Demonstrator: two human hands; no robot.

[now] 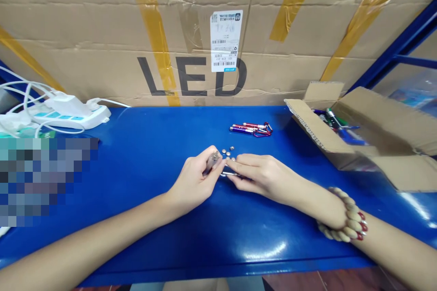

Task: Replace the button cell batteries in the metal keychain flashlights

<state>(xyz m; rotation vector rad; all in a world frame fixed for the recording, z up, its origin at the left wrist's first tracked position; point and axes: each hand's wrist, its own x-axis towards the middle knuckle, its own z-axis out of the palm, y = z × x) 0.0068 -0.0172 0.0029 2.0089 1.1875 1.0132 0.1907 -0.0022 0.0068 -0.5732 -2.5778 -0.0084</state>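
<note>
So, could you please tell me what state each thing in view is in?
Left hand: closed around a greyish item.
Right hand: pinching a slim shiny piece.
Small round metal pieces: loose on the table.
Red and blue tubes: lying down, clips attached.
Small carton: flaps open.
Large carton: taped.
Power strip: adapter plugged in.

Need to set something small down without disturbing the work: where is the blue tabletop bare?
Bare: between the power strip and left hand; also the near stretch between the left hand and beaded bracelet. Crowded: just beyond the right hand, with small metal discs and pen-shaped items behind them.
</note>
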